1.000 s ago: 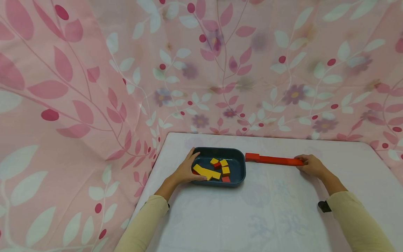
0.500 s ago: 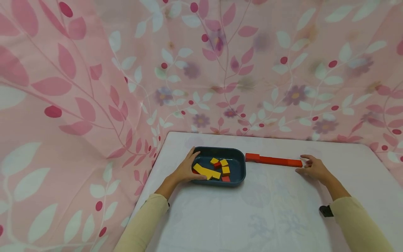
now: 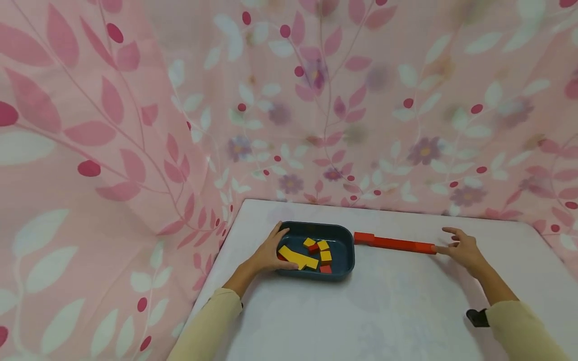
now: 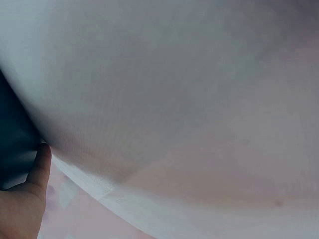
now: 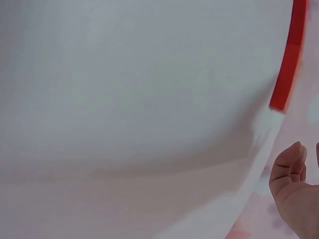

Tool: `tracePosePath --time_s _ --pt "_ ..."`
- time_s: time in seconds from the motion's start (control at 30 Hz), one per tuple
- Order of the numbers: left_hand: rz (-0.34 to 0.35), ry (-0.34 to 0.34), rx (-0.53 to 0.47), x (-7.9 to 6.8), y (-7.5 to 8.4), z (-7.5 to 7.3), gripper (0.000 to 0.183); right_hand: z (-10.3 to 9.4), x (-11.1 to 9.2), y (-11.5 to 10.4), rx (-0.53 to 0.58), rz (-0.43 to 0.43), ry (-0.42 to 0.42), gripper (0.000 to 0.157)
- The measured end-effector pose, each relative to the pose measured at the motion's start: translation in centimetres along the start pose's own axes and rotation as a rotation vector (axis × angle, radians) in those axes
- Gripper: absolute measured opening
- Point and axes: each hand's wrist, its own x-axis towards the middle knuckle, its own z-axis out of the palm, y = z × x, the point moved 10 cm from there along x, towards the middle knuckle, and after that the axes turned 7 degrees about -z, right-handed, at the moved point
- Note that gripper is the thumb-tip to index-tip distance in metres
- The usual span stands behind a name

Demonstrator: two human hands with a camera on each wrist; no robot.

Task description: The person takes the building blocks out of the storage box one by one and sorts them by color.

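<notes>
My left hand (image 3: 266, 252) holds the left end of a dark blue rectangular tray (image 3: 347, 260), fingers over the far side and thumb over the near rim. Inside the tray lie a long yellow piece (image 3: 298, 258), several small yellow blocks (image 3: 325, 256) and red blocks (image 3: 325, 269). To its right runs a straight row of red blocks (image 3: 399, 244), with a taller red block (image 3: 364, 238) at its left end. My right hand (image 3: 465, 253) is at the row's right end, fingers spread, one fingertip close to or touching it. In the right wrist view the hand (image 5: 294, 194) holds nothing.
A white cloth covers the table (image 3: 361, 316). Pink floral curtains (image 3: 289, 125) hang along the table's back edge and left side. A black wrist strap (image 3: 477, 318) shows at the right sleeve.
My right hand has released the right end of the red row and drawn back to the right, its fingers spreading. The left hand stays on the tray. The head view has tilted slightly upward.
</notes>
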Motion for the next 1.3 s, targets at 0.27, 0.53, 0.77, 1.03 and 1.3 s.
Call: tracePosePath --time_s 0.27,0.53,0.77,1.03,1.3 --pt "-0.006 -0.005 0.023 0.3 -0.2 -0.1 0.114 1.9 1.4 -4.6 0.021 -0.132 -0.009 0.080" --pt "-0.014 0.006 0.023 0.5 0.0 -0.7 0.115 5.2 2.6 -10.3 0.026 -0.232 -0.053 0.072" --pt "-0.005 -0.017 0.029 0.7 0.0 -0.5 0.117 6.8 2.5 -13.8 -0.015 -0.298 -0.079 0.064" --pt "-0.007 -0.013 0.023 0.3 0.3 -1.1 0.116 9.3 2.4 -18.0 0.007 -0.400 -0.087 0.058" --pt "0.019 -0.031 0.028 0.4 0.5 -0.4 0.118 12.7 2.2 -22.6 0.046 -0.511 -0.141 0.055"
